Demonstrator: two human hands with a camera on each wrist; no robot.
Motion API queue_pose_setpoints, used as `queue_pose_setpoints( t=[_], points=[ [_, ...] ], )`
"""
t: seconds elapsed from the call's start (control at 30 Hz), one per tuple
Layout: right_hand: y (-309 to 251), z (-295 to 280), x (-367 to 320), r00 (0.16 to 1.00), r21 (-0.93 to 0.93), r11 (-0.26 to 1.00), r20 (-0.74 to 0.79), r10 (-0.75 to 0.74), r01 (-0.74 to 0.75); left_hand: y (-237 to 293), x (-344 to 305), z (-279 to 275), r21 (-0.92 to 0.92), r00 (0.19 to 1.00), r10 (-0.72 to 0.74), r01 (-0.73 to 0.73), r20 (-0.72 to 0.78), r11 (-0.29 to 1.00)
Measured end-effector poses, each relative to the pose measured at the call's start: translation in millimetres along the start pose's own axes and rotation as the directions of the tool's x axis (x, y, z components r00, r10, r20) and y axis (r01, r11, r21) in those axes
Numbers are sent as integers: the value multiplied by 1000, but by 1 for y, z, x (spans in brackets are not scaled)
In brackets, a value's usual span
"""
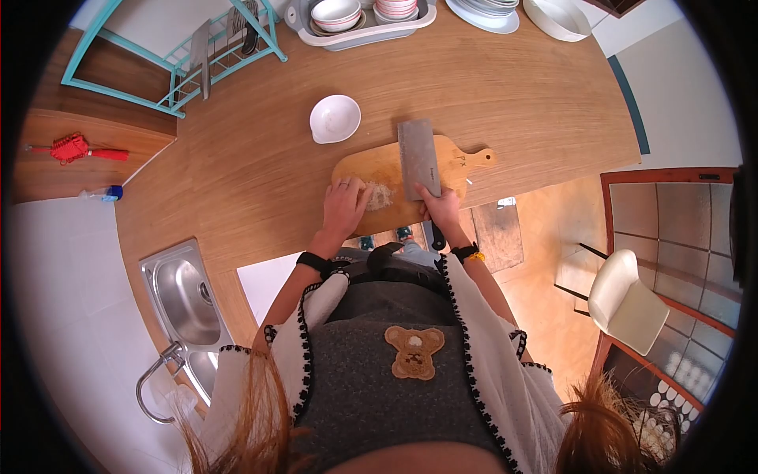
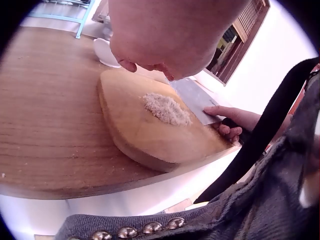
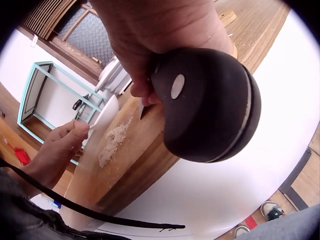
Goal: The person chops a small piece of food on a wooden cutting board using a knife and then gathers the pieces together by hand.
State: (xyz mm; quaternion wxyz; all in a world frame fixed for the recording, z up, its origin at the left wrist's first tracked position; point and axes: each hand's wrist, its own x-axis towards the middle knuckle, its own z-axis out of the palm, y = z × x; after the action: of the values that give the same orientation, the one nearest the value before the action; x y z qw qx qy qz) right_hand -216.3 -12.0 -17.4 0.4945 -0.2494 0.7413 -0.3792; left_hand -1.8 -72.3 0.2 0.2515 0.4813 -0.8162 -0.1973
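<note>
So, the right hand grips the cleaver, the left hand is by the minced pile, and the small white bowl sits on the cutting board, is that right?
Not quite: the head view shows the small white bowl on the table, clear of the cutting board. The right hand does grip the cleaver, and the left hand is by the minced pile.

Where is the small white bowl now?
Head view: the small white bowl sits on the wooden counter, beyond the left end of the wooden cutting board.

No legible text, cleaver mark unreadable
</note>
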Motion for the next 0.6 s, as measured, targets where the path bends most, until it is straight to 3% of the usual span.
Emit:
queue_pose_setpoints(
  t=[0.23,0.6],
  points=[
    [2,0,0,1000,10,1000,0,-25,25,-1,0,-7,-65,1000,15,-13,20,998],
    [-1,0,-2,1000,-2,1000,0,0,0,-1,-2,-6,0,999,29,-29,39,1000]
  ],
)
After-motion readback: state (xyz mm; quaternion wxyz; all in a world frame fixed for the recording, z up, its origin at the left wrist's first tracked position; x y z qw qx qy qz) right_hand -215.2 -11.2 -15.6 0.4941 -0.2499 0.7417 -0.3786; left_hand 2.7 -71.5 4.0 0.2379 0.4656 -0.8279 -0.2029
